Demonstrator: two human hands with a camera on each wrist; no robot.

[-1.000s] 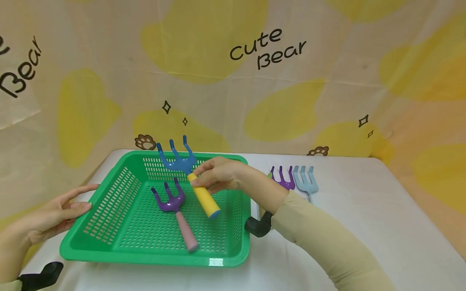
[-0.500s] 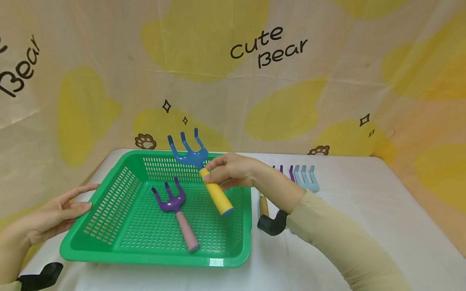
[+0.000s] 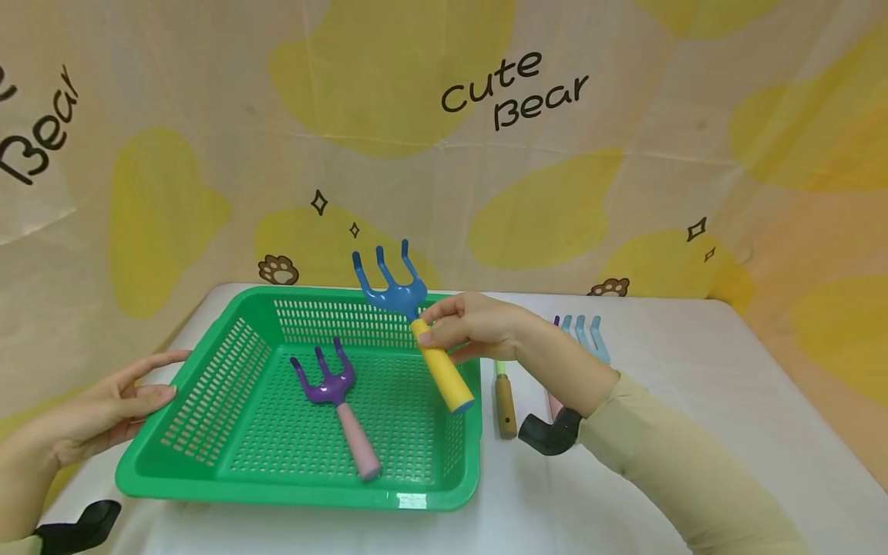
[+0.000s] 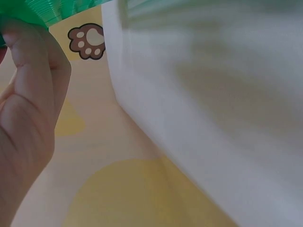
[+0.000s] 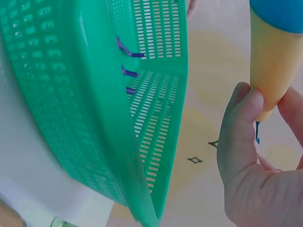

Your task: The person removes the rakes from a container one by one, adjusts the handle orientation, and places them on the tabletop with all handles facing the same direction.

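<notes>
Between thumb and fingers, my right hand (image 3: 479,327) pinches the yellow handle of a blue three-tined hand rake (image 3: 446,374). The rake hangs tilted over the right side of a green basket (image 3: 298,497), its tines pointing up and left. In the right wrist view, the yellow handle (image 5: 272,61) with its blue end cap is beside the basket rim (image 5: 94,94). My left hand (image 3: 104,408) grips the basket's left rim, as the left wrist view also shows with fingers at the green edge (image 4: 71,8). A purple hand rake (image 3: 340,393) with a pink handle lies inside.
Right of the basket, a tool with a brown handle (image 3: 506,408) lies on the white table (image 3: 694,370). A light blue rake (image 3: 590,333) and a purple one (image 3: 556,321) are partly hidden behind my right arm. A printed cloth (image 3: 416,185) hangs behind.
My right hand has moved right with the blue and yellow hand rake, from over the basket's middle toward its right side. The left hand and basket have stayed nearly still.
</notes>
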